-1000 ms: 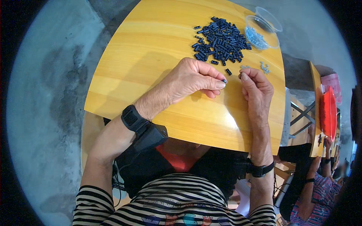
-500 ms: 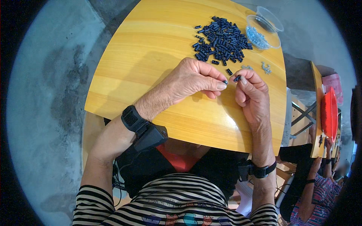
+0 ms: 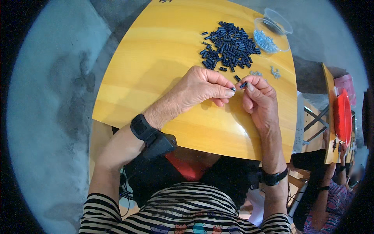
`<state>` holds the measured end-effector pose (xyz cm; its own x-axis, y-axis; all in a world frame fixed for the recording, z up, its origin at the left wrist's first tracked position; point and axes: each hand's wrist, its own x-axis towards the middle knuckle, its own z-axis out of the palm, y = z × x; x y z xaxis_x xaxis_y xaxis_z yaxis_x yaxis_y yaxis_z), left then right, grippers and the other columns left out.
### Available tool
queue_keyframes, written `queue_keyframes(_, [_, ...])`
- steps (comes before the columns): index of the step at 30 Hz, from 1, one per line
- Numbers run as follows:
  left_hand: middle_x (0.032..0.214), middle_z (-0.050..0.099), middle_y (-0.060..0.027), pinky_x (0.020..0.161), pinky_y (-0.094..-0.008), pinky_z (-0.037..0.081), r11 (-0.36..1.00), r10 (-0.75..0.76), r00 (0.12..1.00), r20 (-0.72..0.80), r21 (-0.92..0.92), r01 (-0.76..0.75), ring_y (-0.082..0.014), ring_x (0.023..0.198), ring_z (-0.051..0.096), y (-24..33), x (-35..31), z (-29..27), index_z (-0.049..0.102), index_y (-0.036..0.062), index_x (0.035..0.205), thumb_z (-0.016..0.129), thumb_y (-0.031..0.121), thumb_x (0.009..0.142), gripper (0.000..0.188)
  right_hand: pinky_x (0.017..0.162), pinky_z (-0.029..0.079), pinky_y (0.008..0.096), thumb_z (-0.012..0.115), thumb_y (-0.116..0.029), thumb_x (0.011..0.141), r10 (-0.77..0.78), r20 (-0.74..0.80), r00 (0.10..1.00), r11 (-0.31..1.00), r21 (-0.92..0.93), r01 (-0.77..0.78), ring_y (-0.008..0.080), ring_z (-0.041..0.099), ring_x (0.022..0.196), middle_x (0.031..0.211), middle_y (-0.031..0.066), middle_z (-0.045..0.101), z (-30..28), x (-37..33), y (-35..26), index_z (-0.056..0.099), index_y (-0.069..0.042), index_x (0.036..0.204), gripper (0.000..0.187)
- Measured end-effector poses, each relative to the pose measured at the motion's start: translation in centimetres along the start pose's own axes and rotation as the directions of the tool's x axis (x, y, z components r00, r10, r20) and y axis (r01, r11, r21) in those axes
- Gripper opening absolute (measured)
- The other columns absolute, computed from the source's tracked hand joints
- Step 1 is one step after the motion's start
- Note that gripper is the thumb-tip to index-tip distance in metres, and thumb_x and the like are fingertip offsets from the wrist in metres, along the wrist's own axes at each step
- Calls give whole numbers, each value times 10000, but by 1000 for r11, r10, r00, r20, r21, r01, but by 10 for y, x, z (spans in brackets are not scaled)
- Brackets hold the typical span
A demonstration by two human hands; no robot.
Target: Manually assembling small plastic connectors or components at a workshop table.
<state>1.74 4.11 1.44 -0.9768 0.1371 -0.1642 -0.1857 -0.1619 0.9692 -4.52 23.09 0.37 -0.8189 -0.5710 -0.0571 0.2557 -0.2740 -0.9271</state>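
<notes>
Over the table, my left hand (image 3: 202, 86) is closed in a pinch, a small dark piece (image 3: 233, 89) with a shiny tip showing at thumb and forefinger. Facing it, my right hand (image 3: 261, 96) holds a short black plastic piece (image 3: 243, 85) between thumb and fingers, tilted. A narrow gap separates the two pieces. One loose black piece (image 3: 237, 78) lies just beyond the fingertips. Further off is a heap of similar short black tube-like pieces (image 3: 230, 46), some with holes. Small clear or silvery bits (image 3: 275, 72) lie in little clusters beyond my right hand.
A clear round tub (image 3: 287, 49) of small pale blue, shiny bits stands at the table's far right, its lid (image 3: 287, 24) open behind. All this rests on a yellow wooden table (image 3: 132, 85). To the right, another table holds a red basin (image 3: 342, 117); a person's arms (image 3: 325, 187) show there.
The view has shifted slightly, and a few dark pieces now show at the table's far edge. The right hand's black piece has tilted a little; both hands keep their pinch.
</notes>
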Motion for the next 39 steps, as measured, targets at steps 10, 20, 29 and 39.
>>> queue_keyframes(10, [771, 658, -76, 623, -226, 525, 999, -8, 999, -47, -45, 6, -114, 656, 626, 3, 11, 20, 650, -21, 942, 668, 124, 805, 200, 402, 286, 177, 579, -103, 861, -10, -26, 1000, 996, 92, 12, 38, 422, 483, 799, 22, 626, -7, 2, -1, 601, -50, 938, 96])
queue_keyframes(20, [758, 656, -79, 612, -212, 515, 998, 53, 996, -74, -29, -55, -106, 649, 622, -8, 30, 32, 645, -21, 949, 665, 117, 809, 198, 415, 278, 176, 584, -116, 861, -49, -92, 995, 978, 199, 67, 34, 406, 491, 813, 33, 613, -17, 5, -8, 588, -48, 908, 82])
queue_keyframes(29, [728, 654, -63, 585, -200, 495, 995, 92, 994, -61, 47, -89, -94, 623, 609, -6, 28, 26, 661, -12, 930, 663, 107, 807, 171, 413, 277, 182, 583, -96, 851, -25, -67, 997, 982, 183, 37, 43, 405, 489, 801, 36, 608, -17, 5, -9, 591, -44, 914, 82])
queue_keyframes(39, [733, 657, -64, 573, -202, 495, 993, 106, 993, -44, 59, -103, -99, 624, 617, -6, 28, 23, 659, -13, 943, 670, 123, 804, 195, 410, 275, 184, 604, -96, 840, -25, -53, 998, 992, 121, 31, 44, 409, 491, 760, 13, 600, -18, 6, -7, 605, -48, 915, 89])
